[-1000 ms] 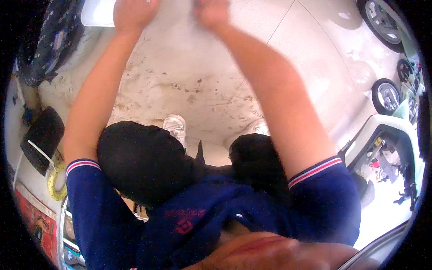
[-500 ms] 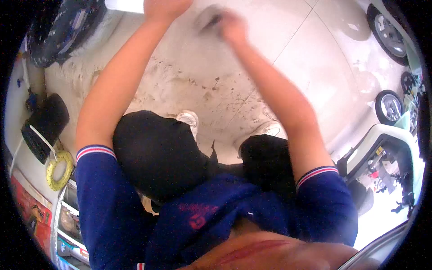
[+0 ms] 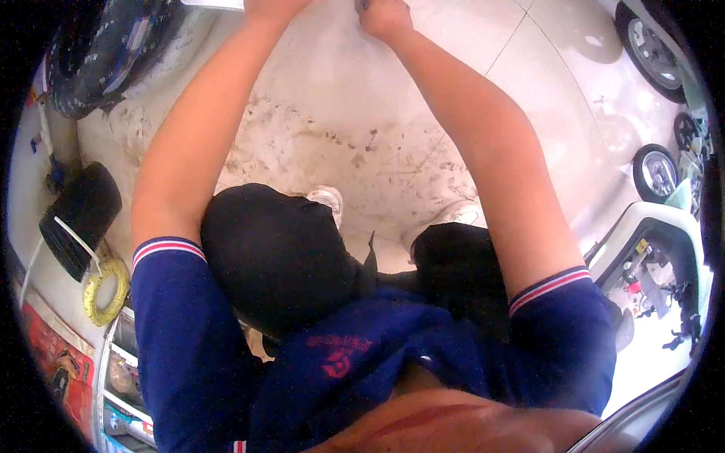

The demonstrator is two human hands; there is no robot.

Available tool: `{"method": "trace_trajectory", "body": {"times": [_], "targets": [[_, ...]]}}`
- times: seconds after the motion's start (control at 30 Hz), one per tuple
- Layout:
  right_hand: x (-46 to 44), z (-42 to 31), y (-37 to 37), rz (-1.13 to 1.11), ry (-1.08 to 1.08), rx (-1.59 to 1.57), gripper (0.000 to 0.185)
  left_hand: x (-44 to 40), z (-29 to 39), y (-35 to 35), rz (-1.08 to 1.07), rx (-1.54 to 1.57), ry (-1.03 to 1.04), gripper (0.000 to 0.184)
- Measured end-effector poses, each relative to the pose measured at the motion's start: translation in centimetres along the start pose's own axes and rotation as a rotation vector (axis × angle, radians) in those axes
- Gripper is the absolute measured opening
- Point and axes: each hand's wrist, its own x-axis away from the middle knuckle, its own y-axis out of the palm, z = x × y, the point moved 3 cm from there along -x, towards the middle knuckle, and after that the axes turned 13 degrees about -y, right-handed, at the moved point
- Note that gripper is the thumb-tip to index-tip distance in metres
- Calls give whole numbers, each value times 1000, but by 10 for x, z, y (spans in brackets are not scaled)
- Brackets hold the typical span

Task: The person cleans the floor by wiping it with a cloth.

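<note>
My left hand (image 3: 276,7) is at the top edge, beside a white flat-edged object (image 3: 215,4); the frame cuts off its fingers, so its grip is hidden. To its right, my right hand (image 3: 386,18) is closed, with a small dark piece (image 3: 364,4) showing at its fingers, too cut off to name. Both forearms stretch forward over the stained floor (image 3: 340,113), above my bent knees and white shoes.
Black tires (image 3: 102,57) stand at the upper left, over a black cylinder (image 3: 81,219) and a yellow coil (image 3: 106,293). Wheels (image 3: 655,174) line the right side, above a white-framed bin (image 3: 649,215) of small parts. Shelves (image 3: 121,377) are at lower left.
Over the last second both hands have shifted right in the view. My right hand, blurred by motion before, is now sharper and higher than half a second ago. The view has turned slightly.
</note>
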Motion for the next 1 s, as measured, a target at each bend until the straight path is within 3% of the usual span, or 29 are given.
{"method": "trace_trajectory", "body": {"times": [0.1,0.23,0.33,0.4,0.43,0.47,0.53,0.57,0.67,0.77,0.8,0.83,0.87,0.9,0.93,1.0], "targets": [[-1,13,-6,43,-61,22,53,-2,1,2,21,24,17,30],[-12,20,-24,114,60,-46,49,-2,-2,3,14,46,3,32],[-22,-14,-21,-78,4,-77,40,-5,-2,3,0,46,9,33],[-5,-51,22,-122,-114,63,34,-1,-4,1,-13,41,3,34],[9,-66,57,-114,-303,22,37,1,-5,0,-16,34,-4,34],[30,-95,56,-275,-213,-22,36,-1,-5,-1,-17,28,-11,34],[87,-137,58,-268,-345,-206,31,-5,-3,1,-16,22,-38,35],[108,-153,52,-392,-309,-316,33,-5,-4,2,-20,9,-42,36],[169,-157,98,-238,-583,-427,40,-1,-13,9,-27,-82,-52,41],[199,-119,56,-87,-100,-884,50,0,0,-3,-85,-153,-139,56],[203,-95,18,-176,119,-933,52,1,1,-2,-105,-177,-180,64],[214,-69,-21,-257,347,-979,53,3,-21,21,-91,-229,-19,50],[230,-34,-36,-152,443,-1006,53,4,-44,47,-67,-275,146,40],[251,11,-33,107,443,-984,50,2,-42,49,-70,-297,180,41],[268,50,-53,180,553,-1016,47,1,-36,44,-64,-324,210,42],[312,120,-83,354,760,-852,45,-1,-19,36,-55,-337,133,41]]}}
